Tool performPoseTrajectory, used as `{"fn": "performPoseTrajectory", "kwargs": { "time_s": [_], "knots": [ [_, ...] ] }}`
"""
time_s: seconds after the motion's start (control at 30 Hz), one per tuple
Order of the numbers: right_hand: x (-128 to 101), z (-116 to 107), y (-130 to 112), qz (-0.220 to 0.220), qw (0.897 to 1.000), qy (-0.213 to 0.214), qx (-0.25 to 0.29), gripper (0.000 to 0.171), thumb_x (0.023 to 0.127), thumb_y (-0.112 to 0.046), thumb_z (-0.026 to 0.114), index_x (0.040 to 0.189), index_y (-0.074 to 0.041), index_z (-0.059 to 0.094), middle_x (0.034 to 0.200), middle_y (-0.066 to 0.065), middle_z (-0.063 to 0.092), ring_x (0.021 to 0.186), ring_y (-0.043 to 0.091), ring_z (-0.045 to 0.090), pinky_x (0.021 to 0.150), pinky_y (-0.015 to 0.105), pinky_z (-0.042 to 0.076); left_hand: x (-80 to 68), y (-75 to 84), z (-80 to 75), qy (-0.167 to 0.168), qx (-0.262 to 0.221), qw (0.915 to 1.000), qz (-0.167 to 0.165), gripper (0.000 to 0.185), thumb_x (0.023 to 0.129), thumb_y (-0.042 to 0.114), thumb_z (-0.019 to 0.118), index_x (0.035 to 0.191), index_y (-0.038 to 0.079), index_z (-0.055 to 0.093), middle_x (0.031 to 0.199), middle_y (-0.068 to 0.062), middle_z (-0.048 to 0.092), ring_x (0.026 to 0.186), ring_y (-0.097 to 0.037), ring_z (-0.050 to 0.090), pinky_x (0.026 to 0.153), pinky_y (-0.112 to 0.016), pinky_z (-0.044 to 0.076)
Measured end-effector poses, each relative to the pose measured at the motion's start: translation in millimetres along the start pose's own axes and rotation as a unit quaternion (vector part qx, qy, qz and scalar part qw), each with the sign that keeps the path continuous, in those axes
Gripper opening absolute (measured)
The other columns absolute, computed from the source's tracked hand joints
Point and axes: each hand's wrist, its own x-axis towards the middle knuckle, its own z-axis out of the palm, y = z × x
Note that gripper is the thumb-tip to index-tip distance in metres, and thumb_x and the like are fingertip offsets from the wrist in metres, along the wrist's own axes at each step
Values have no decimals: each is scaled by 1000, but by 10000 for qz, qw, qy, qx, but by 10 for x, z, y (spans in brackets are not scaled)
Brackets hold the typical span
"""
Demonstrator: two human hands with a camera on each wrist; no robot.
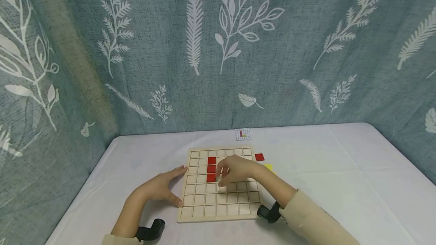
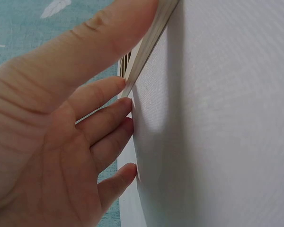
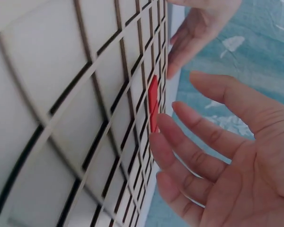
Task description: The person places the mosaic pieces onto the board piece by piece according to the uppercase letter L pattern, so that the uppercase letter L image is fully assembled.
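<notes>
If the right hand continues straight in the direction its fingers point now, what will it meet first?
Probably the red tiles set in the wooden grid board. The right hand hovers over the board with fingertips aimed at that column; the exact gap is unclear.

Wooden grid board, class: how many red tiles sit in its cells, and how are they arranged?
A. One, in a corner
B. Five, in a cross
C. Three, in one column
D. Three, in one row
C: the head view shows three red tiles stacked in one column of the wooden grid board, beside the right hand.
</notes>
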Motion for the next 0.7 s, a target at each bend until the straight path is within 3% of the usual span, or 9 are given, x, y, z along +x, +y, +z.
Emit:
{"fn": "performPoseTrajectory", "kwargs": {
  "time_s": [0.37, 0.7],
  "knots": [
    [-221, -127, 244, 155, 9996, 203, 150, 20, 77, -19, 72, 94, -10, 65, 82, -4, 63, 75, 11, 60, 65, 25, 49, 27, -10, 5, 21, -10, 10000, -78, 104, 51, 25, 89, 140, 6, 39, 148, -18, 29, 135, -42, 24, 105, -57, 25],
    [-355, -218, 468, 42, 9985, 324, 442, 24, 79, -18, 71, 99, -7, 64, 83, -3, 63, 75, 9, 61, 67, 23, 49, 21, -23, 4, 37, -10, 10000, -79, 105, 50, 26, 89, 140, 6, 39, 148, -17, 30, 135, -41, 24, 105, -57, 26]
  ]
}}
